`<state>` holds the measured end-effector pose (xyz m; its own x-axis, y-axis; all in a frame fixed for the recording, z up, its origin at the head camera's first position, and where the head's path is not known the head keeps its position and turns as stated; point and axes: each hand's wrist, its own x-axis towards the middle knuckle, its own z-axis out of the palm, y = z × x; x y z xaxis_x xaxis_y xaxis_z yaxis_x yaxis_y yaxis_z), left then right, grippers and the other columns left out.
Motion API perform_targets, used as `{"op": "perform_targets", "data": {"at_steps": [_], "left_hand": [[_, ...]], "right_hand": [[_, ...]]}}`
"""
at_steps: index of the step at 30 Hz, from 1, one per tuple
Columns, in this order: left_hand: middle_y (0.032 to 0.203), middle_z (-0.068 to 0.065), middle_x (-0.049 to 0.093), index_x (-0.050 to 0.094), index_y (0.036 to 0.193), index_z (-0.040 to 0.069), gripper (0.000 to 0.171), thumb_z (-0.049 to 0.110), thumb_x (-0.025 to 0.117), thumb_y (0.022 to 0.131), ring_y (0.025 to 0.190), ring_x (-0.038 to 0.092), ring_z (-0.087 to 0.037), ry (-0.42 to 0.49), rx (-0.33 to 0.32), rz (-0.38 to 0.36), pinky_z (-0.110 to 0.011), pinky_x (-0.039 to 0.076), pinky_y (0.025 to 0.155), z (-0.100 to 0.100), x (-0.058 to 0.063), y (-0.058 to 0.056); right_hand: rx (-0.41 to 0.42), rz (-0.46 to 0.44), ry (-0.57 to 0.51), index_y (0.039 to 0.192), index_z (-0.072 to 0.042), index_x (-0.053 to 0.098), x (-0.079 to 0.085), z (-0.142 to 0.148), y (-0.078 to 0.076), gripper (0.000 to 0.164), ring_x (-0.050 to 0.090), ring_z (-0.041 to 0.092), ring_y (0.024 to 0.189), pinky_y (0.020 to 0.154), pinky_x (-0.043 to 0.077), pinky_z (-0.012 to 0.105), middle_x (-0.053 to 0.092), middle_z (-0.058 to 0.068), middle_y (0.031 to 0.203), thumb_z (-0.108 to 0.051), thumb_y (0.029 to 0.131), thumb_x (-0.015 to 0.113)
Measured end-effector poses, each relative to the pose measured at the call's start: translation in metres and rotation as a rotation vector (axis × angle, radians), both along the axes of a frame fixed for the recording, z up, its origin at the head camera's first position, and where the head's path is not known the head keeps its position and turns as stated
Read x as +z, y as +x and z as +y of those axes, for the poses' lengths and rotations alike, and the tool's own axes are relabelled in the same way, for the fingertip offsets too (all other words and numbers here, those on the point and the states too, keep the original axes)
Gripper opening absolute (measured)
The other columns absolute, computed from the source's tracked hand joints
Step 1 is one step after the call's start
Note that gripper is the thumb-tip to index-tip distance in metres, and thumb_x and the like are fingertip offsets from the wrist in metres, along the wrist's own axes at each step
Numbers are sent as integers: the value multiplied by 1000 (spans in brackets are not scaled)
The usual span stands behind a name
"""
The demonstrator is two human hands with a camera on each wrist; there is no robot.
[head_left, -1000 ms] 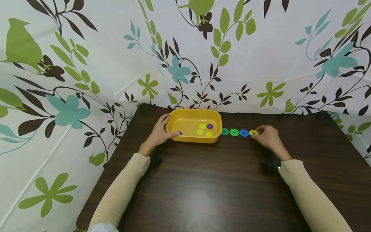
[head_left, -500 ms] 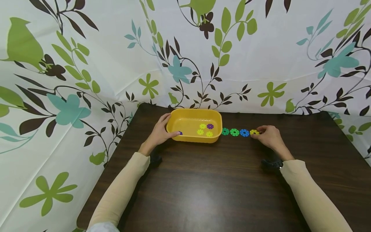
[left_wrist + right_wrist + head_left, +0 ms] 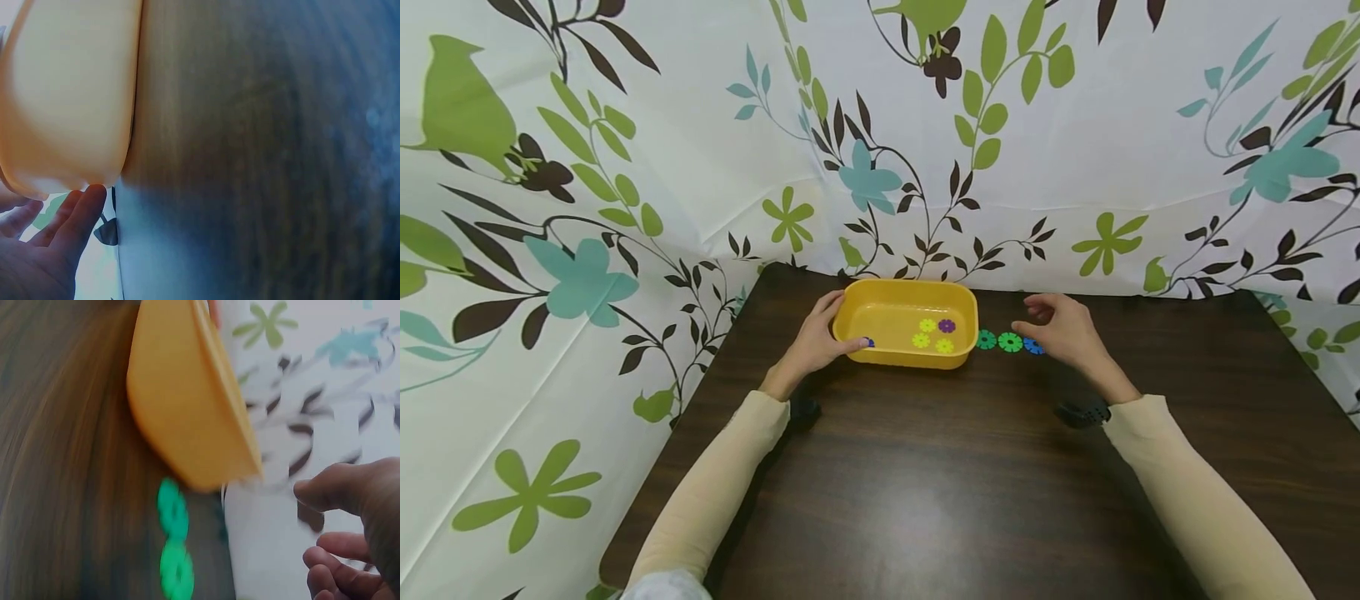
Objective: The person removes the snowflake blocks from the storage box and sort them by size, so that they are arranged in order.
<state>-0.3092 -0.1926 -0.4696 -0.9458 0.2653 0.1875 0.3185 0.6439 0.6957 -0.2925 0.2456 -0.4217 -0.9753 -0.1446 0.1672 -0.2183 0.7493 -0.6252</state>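
Note:
A yellow plastic tub (image 3: 887,319) sits near the back of the table. My left hand (image 3: 808,343) grips its left end, thumb over the front rim and fingers along the outer side; the left wrist view shows those fingers (image 3: 78,215) against the tub wall. Inside lie several yellow flower-shaped discs (image 3: 928,325), a purple one (image 3: 946,326), and a dark blue-purple piece by my thumb. Right of the tub, a row of notched discs runs green (image 3: 1011,342), then blue (image 3: 1033,346). Above the blue disc my right hand (image 3: 1067,329) is raised, fingers loosely bent and holding nothing.
The dark wooden table (image 3: 910,475) meets a leaf-and-bird patterned cloth (image 3: 700,167) along its back and left sides. A dark strap device (image 3: 1082,414) hangs beneath the right wrist.
My right hand has let go of the yellow disc at the row's right end, lifted, and moved left toward the tub. It now hides that disc. My left hand keeps its grip.

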Motion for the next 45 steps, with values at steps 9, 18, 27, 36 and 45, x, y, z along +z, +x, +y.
{"op": "perform_targets", "data": {"at_steps": [9, 18, 27, 36, 45], "left_hand": [[178, -17, 29, 32, 169, -3, 109, 35, 93, 87, 160, 40, -41, 17, -8, 7, -57, 38, 132, -2, 0, 1], [178, -16, 30, 33, 169, -2, 108, 37, 92, 88, 160, 40, -39, 27, -13, -6, -56, 38, 132, 1, 0, 0], [178, -15, 30, 32, 170, -1, 107, 40, 90, 90, 159, 41, -40, 19, -2, -8, -55, 39, 132, 0, -1, -1], [177, -18, 31, 32, 171, 3, 108, 45, 88, 90, 158, 41, -43, -25, 32, -46, -57, 38, 132, -1, 0, 1], [176, -20, 33, 31, 171, 4, 107, 44, 88, 90, 158, 41, -43, -35, 25, -51, -57, 36, 133, -1, 2, 2]], "right_hand": [[215, -12, 10, 136, 8, 70, 10, -78, -16, 50, 69, 40, 112, 99, 58, 55, 74, 28, 124, -21, 97, 81], [385, -66, 95, 135, 7, 71, 7, -143, -30, 52, 69, 39, 116, 103, 58, 54, 76, 24, 126, -22, 94, 84], [494, -135, 185, 136, 3, 73, -10, -194, -45, 48, 73, 34, 119, 108, 60, 48, 78, 20, 127, -20, 95, 84], [647, -208, 191, 132, 2, 76, -20, -224, -64, 37, 74, 31, 113, 108, 61, 44, 81, 17, 123, -16, 100, 78], [677, -245, 183, 126, 2, 78, -25, -238, -70, 27, 67, 24, 98, 97, 61, 36, 80, 16, 115, -2, 100, 74]]}}
